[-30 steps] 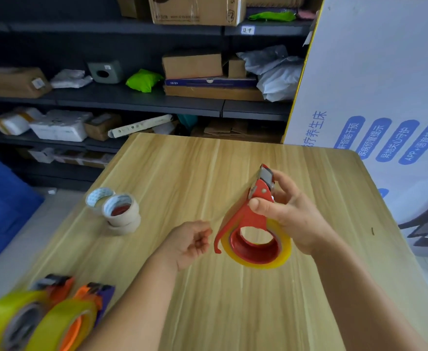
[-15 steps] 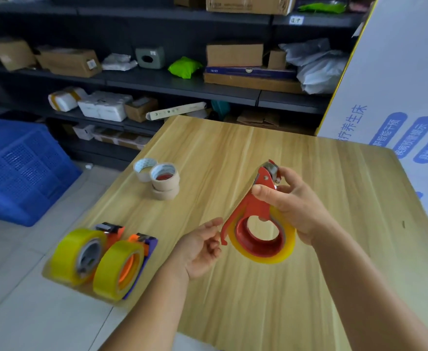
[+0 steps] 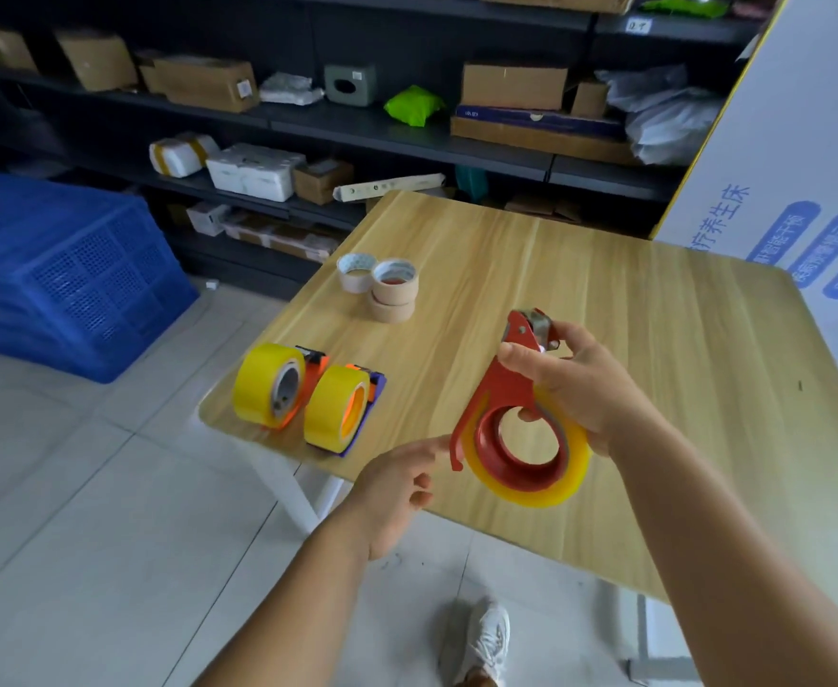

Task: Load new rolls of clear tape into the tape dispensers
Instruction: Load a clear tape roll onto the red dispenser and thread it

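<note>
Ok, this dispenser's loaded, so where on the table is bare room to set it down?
Bare table spreads right of the red dispenser and beyond it. Crowded: the near-left corner's loaded dispensers and the empty cores.

Left hand (image 3: pixel 397 493) has opened from a pinch, its forefinger now out toward the red dispenser's (image 3: pixel 501 399) handle tip

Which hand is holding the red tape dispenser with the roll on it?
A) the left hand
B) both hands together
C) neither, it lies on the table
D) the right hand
D: the right hand grips the red tape dispenser up over the table, thumb across its frame, while the left hand only reaches an extended finger toward the curved handle tip and holds nothing.
</note>
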Demonstrator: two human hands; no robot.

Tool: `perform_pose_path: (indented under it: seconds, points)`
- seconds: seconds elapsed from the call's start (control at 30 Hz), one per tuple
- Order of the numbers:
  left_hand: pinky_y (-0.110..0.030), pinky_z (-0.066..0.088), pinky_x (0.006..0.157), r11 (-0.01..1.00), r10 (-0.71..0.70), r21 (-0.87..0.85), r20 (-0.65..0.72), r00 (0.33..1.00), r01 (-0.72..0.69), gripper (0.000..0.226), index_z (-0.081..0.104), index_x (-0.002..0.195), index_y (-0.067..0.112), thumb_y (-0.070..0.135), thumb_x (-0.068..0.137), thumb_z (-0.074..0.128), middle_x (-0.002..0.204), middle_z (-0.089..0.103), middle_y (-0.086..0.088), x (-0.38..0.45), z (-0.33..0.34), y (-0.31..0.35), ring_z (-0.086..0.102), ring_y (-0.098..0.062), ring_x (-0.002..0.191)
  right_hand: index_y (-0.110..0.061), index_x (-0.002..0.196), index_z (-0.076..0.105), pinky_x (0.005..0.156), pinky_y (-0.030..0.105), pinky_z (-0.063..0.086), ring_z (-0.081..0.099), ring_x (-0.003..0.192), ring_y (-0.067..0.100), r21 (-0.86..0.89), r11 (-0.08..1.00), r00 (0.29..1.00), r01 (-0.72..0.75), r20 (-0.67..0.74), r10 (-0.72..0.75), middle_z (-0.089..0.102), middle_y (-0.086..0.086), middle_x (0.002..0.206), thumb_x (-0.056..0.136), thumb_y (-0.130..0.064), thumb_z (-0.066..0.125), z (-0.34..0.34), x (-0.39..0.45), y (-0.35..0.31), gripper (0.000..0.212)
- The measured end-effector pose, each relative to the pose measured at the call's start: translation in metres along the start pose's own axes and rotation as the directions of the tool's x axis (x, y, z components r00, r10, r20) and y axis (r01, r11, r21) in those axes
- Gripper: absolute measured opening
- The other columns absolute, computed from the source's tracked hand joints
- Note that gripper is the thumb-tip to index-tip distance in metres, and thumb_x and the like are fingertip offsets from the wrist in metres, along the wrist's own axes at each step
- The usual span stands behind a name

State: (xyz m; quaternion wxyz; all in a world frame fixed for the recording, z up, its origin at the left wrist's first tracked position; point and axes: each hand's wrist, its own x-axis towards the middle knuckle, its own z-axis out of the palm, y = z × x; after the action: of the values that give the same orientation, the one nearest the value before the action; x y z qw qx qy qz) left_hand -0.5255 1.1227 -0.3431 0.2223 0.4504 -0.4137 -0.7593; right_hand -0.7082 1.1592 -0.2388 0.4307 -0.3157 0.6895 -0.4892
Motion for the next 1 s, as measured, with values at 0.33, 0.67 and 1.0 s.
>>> perform_pose_path:
  seconds: [0.33,0.67,1.0]
  points:
    - [-0.038,0.023,0.109,0.928,0.202,0.263,0.245,0.948,-0.265,0.098,0.024,0.140,0.057,0.049,0.059,0.079,0.148,0.031,0.029,-0.034,-0.008,-0.034,0.021,0.005,0.138,-0.012,0.116,0.056,0.056,0.036,0.059,0.071,0.081,0.026,0.163,0.970,0.981,-0.178,-0.052,0.188,0.071,0.013,0.100,0.073,-0.037,0.081,0.028,0.006,0.018,0.056]
    - [-0.034,0.035,0.106,0.977,0.210,0.053,-0.057,0.976,-0.207,0.083,0.045,0.133,0.041,0.046,0.059,0.081,0.133,0.054,0.023,-0.014,-0.008,-0.063,0.040,0.004,0.130,-0.009,0.114,0.057,0.073,0.038,0.058,0.069,0.087,0.027,0.080,0.948,0.948,-0.308,-0.056,0.313,0.069,0.013,0.102,0.070,-0.015,0.078,0.060,0.037,0.049,0.049]
    - [-0.030,0.034,0.089,0.985,-0.155,-0.100,-0.172,0.973,0.139,0.029,0.056,0.092,0.025,0.053,0.084,0.057,0.096,0.059,0.012,0.016,-0.015,-0.064,0.052,-0.009,0.096,-0.018,0.124,0.039,0.068,0.033,0.052,0.053,0.069,0.018,0.061,0.875,0.877,-0.480,0.005,0.481,0.049,0.004,0.084,0.084,0.008,0.052,0.085,0.060,0.071,0.050]
